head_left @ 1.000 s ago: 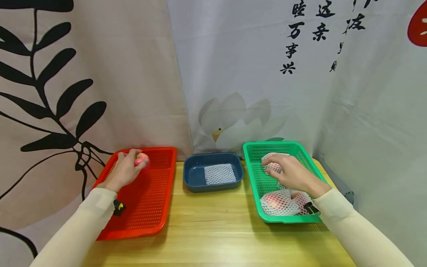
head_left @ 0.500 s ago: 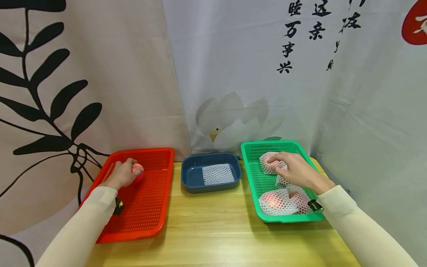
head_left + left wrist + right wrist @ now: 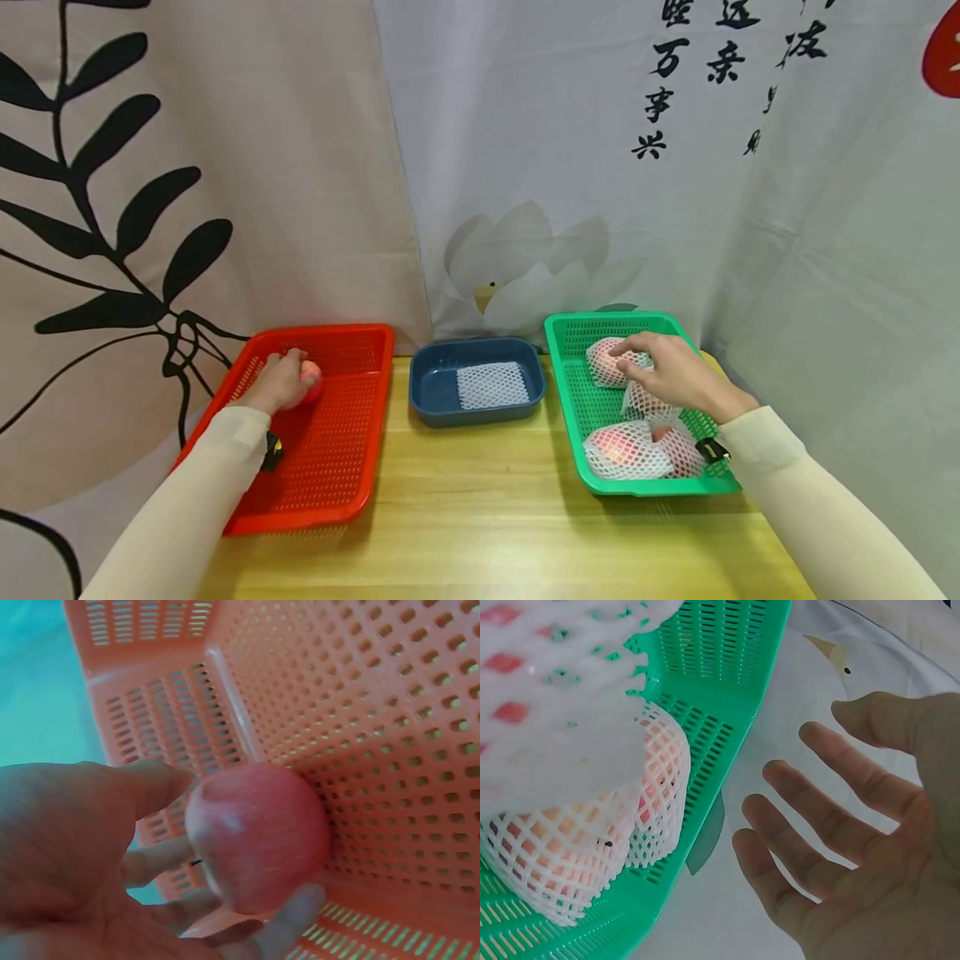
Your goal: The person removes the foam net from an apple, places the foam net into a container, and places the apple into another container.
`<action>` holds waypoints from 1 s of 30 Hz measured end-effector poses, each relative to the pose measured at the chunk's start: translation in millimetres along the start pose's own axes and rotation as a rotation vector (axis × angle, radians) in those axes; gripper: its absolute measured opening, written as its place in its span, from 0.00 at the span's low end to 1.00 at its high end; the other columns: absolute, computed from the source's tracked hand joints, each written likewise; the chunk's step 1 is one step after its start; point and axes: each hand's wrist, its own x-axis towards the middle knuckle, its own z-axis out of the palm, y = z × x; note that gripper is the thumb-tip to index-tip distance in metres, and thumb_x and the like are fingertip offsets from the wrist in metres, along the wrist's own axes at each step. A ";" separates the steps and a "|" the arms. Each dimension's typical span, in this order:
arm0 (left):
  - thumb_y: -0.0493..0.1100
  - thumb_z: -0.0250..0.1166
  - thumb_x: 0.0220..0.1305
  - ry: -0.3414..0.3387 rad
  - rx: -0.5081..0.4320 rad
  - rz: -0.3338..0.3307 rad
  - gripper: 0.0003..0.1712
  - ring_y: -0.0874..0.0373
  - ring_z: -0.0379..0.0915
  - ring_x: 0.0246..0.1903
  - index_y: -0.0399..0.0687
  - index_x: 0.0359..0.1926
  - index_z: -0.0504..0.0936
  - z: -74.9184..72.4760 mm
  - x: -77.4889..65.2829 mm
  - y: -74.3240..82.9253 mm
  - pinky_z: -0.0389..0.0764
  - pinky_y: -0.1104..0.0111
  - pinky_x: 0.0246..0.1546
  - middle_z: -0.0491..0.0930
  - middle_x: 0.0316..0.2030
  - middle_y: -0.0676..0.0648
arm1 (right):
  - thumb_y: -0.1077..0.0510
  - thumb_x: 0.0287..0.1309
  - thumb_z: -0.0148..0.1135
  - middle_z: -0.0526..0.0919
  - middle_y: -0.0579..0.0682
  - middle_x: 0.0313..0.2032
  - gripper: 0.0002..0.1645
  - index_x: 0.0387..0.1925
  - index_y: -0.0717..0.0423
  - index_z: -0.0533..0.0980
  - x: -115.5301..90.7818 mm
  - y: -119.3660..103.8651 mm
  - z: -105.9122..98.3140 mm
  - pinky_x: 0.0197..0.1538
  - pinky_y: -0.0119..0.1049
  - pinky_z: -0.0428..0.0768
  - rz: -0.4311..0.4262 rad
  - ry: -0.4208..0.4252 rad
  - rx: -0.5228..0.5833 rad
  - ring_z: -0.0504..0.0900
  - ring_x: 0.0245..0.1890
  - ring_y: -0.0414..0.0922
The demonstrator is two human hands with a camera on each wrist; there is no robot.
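In the red basket on the left, my left hand holds a red apple low against the basket's back left part. The left wrist view shows the thumb at one side of the apple and fingers curled under the other. My right hand hovers over the green basket with its fingers spread and nothing in them. Several apples in white foam nets lie in that basket; one net looms close in the right wrist view.
Between the baskets stands a dark blue dish with a flat white foam net in it. All rest on a wooden table. A printed cloth hangs right behind them.
My left hand has lowered the apple deeper into the red basket. The right hand has shifted slightly right over the green basket, uncovering more of the netted apples.
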 end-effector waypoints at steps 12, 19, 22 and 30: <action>0.52 0.62 0.89 0.068 0.021 0.051 0.43 0.19 0.65 0.71 0.25 0.85 0.62 -13.4 -22.6 33.3 0.74 0.21 0.74 0.63 0.77 0.15 | 0.55 0.86 0.68 0.90 0.63 0.69 0.19 0.68 0.58 0.89 8.9 9.5 -5.9 0.74 0.74 0.82 0.022 -0.021 -0.012 0.84 0.74 0.71; 0.51 0.65 0.89 0.148 0.026 0.123 0.38 0.28 0.74 0.64 0.32 0.85 0.70 -13.5 -41.9 65.6 0.84 0.30 0.68 0.72 0.72 0.22 | 0.53 0.87 0.68 0.86 0.67 0.73 0.22 0.70 0.59 0.86 13.7 17.1 -6.7 0.77 0.77 0.77 0.036 -0.042 -0.009 0.78 0.77 0.73; 0.51 0.66 0.89 0.179 0.011 0.162 0.35 0.29 0.77 0.65 0.35 0.84 0.73 -8.9 -52.3 80.1 0.86 0.32 0.68 0.73 0.75 0.23 | 0.53 0.87 0.68 0.85 0.68 0.74 0.23 0.72 0.60 0.85 18.0 22.5 -5.4 0.79 0.78 0.75 0.034 -0.050 -0.016 0.77 0.79 0.74; 0.51 0.68 0.87 0.209 -0.003 0.265 0.33 0.28 0.79 0.70 0.40 0.82 0.77 3.4 -75.5 113.3 0.86 0.32 0.69 0.75 0.78 0.26 | 0.54 0.86 0.69 0.83 0.70 0.75 0.24 0.73 0.61 0.84 27.4 30.5 -2.6 0.79 0.79 0.75 0.029 -0.056 -0.021 0.76 0.79 0.75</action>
